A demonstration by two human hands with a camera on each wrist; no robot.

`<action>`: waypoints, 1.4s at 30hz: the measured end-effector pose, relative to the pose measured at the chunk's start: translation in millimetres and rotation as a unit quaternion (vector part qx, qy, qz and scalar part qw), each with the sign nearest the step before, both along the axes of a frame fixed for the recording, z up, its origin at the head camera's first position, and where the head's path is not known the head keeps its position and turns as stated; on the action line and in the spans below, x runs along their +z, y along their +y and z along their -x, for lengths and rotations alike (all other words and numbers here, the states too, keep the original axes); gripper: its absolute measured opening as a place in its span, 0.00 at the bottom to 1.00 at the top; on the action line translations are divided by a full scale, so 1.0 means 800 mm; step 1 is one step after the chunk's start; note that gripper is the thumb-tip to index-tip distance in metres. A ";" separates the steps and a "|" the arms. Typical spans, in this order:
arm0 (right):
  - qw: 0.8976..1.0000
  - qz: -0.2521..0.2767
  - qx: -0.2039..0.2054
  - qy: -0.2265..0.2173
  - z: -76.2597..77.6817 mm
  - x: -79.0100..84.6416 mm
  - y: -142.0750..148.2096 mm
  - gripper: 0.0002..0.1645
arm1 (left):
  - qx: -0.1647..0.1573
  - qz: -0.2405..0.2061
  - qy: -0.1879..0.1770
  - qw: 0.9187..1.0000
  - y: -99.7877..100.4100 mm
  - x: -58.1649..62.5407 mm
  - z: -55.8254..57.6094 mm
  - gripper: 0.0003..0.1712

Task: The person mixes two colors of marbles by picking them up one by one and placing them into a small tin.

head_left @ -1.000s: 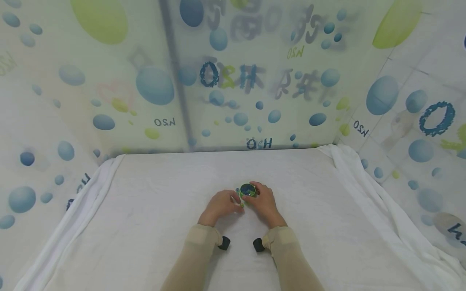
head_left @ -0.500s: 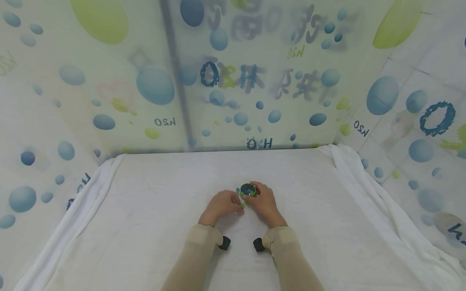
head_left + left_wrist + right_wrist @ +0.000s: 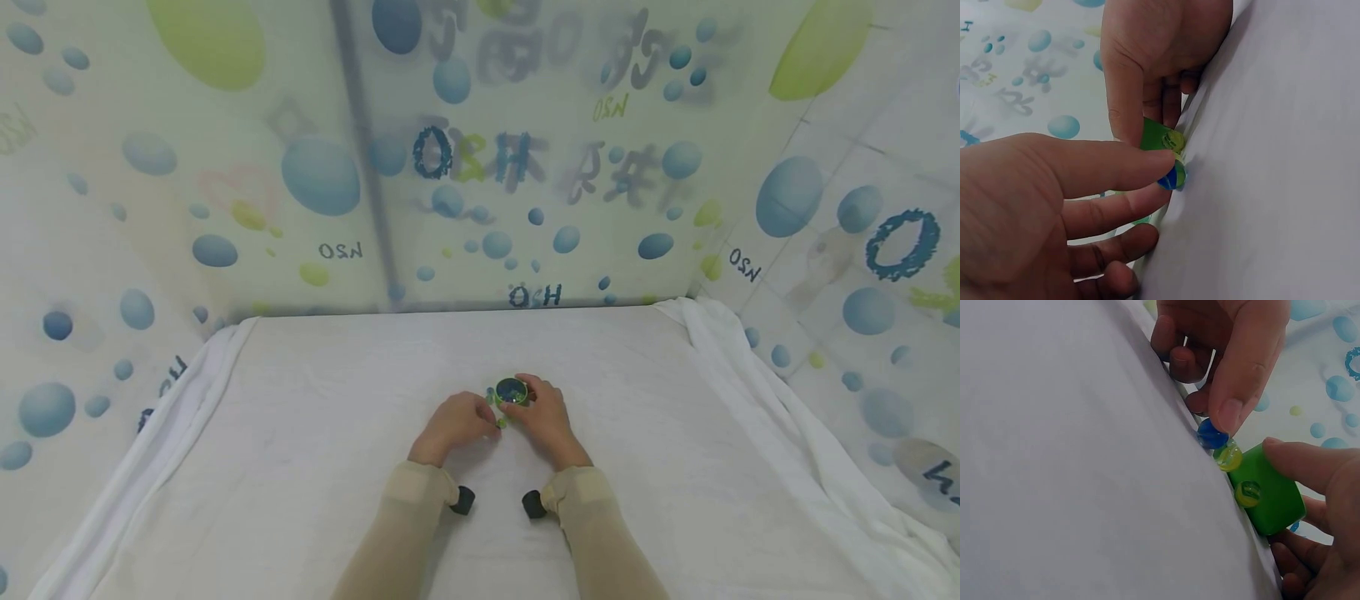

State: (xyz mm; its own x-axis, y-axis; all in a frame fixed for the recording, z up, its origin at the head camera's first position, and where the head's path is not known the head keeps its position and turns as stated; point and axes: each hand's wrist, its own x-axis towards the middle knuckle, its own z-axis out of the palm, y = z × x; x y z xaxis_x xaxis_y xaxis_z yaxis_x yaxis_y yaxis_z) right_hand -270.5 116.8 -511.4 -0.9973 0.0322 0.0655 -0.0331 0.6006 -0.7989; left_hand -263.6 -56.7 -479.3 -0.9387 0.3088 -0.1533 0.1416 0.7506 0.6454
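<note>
My right hand [image 3: 546,418] grips a small green cup [image 3: 1267,499] by its side, and the cup stands upright on the white cloth. Small glassy pieces show inside its dark opening in the head view. At the cup's near left, my left hand [image 3: 459,423] pinches a blue marble [image 3: 1212,434] between thumb and index finger, low at the cloth. Beside the blue one lies a clear yellow marble [image 3: 1229,456]. A green-yellow marble [image 3: 1248,494] rests in front of the cup wall. More marbles [image 3: 491,395] lie left of the cup, partly hidden by the left fingers.
A white cloth [image 3: 300,467] covers the table, bunched into folds [image 3: 720,350] along the right side and along the left. Printed curtains [image 3: 480,250] with blue and green dots enclose the back and sides. Black wrist pieces [image 3: 534,504] sit at both cuffs.
The left fingertips have shifted slightly and drawn closer together, and a yellow-green marble beside them shows more plainly. The right hand and the cup have stayed in place.
</note>
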 end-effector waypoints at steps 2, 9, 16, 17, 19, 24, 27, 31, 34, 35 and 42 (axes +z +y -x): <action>1.000 0.001 -0.001 -0.002 0.000 0.001 0.000 0.36 | 0.001 -0.002 -0.002 1.000 0.000 0.001 -0.001 0.07; 1.000 0.005 0.001 -0.006 -0.003 0.002 0.000 0.37 | 0.003 -0.014 -0.013 1.000 -0.001 0.005 -0.004 0.06; 1.000 0.002 -0.003 -0.005 -0.001 0.002 -0.001 0.37 | -0.003 -0.022 -0.008 1.000 -0.004 0.006 -0.003 0.05; 1.000 0.003 -0.003 -0.006 -0.001 0.002 -0.001 0.37 | -0.005 -0.024 -0.007 1.000 -0.005 0.005 -0.002 0.05; 1.000 0.004 -0.004 -0.005 -0.001 0.001 -0.001 0.37 | -0.011 -0.031 -0.003 0.999 -0.007 0.004 0.000 0.04; 1.000 0.007 -0.004 -0.009 -0.002 0.001 -0.002 0.37 | -0.023 -0.044 0.010 0.999 -0.012 0.004 0.004 0.03; 1.000 0.007 -0.004 -0.011 -0.002 0.001 -0.002 0.37 | -0.022 -0.044 0.018 0.999 -0.014 0.004 0.006 0.03; 1.000 0.008 -0.002 -0.010 -0.002 0.001 -0.002 0.37 | -0.011 -0.046 0.022 0.999 -0.017 0.002 0.009 0.04; 1.000 0.009 0.000 -0.011 -0.002 0.001 -0.001 0.38 | -0.002 -0.054 0.026 0.998 -0.019 0.001 0.011 0.04; 1.000 0.009 -0.001 -0.012 -0.002 0.001 -0.001 0.38 | 0.000 -0.059 0.031 0.998 -0.019 0.001 0.011 0.04; 1.000 0.012 -0.004 -0.014 -0.001 0.001 -0.002 0.37 | 0.038 -0.096 0.069 0.992 -0.020 0.004 0.013 0.07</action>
State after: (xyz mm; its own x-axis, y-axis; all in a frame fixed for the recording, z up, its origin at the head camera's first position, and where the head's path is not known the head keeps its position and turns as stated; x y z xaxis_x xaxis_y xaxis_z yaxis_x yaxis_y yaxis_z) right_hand -269.8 115.6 -510.8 -0.9985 0.0406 0.0361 -0.0058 0.5809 -0.8139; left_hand -274.3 -72.7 -476.4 -0.9683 0.2476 0.0328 0.1860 0.6272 0.7564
